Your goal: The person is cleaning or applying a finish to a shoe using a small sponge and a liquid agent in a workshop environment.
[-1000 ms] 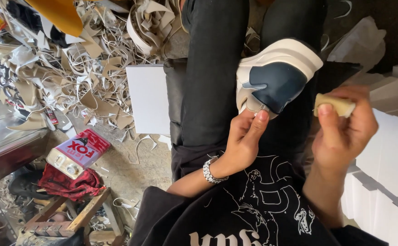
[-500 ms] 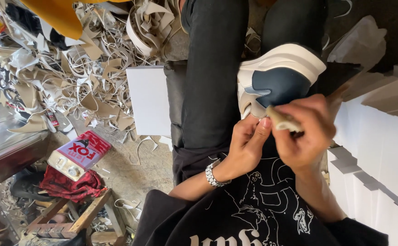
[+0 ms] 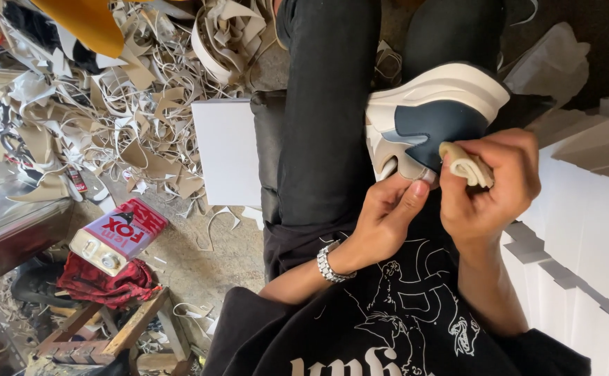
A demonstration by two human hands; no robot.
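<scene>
Heap of pale offcut strips (image 3: 109,125) on floor, white boards (image 3: 583,230) at right, navy-and-cream shoe (image 3: 433,122) on lap, right hand (image 3: 489,188) grip pinching folded cream strip (image 3: 466,166) against shoe, left hand (image 3: 384,219) fingertips closed on its edge

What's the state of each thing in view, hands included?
left hand: pinching the shoe's edge, bracelet on wrist
right hand: closed on a folded beige pad
beige pad: folded, pressed against the shoe
shoe: resting on the lap, sole away from the person
tin can: lying on its side, cap on
red cloth: crumpled under the can
scrap strips: piled loose on the floor
</scene>
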